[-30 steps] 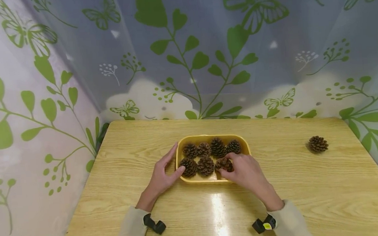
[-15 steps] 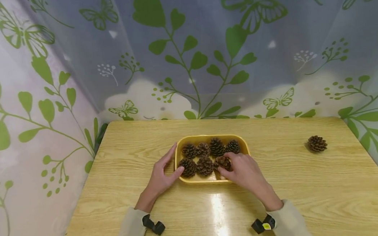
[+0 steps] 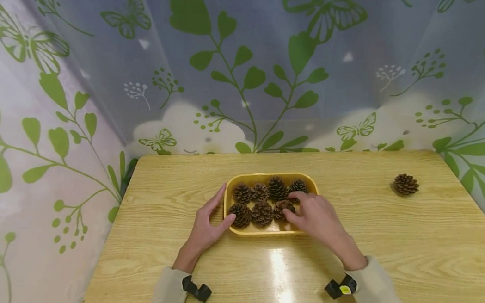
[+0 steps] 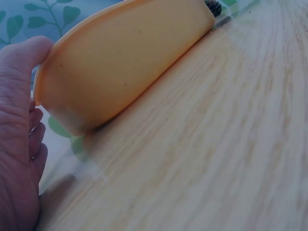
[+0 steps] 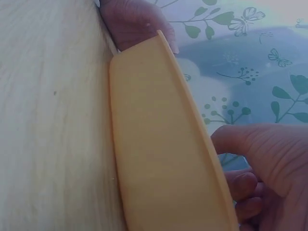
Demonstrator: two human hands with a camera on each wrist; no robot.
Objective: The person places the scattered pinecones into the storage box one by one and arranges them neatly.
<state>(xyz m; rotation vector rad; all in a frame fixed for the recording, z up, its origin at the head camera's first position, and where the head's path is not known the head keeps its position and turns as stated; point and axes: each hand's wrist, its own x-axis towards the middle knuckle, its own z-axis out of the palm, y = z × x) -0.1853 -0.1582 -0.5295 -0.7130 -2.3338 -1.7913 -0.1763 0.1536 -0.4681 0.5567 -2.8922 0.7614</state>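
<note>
On the table sits a yellow plastic basket [image 3: 268, 234], with several brown pinecones [image 3: 262, 213] standing in two rows inside. My left hand [image 3: 207, 223] holds its left end, thumb over the rim and the other fingers along the outer wall. My right hand [image 3: 316, 217] hovers over the right end, its thumb and forefinger spread beside the front-row pinecone [image 3: 282, 209] at the right. In the right wrist view, the right thumb [image 5: 231, 139] reaches over the rim while the basket's wall hides the pinecones.
One more pinecone [image 3: 405, 184] lies alone on the wooden table [image 3: 398, 244], well to the right of the basket. A cloth with green leaves and butterflies [image 3: 238, 87] hangs behind the table and along its left side.
My right thumb and forefinger have loosened from the front-right pinecone and drawn slightly up and right, leaving it in the basket. The left hand has stayed on the basket's end.
</note>
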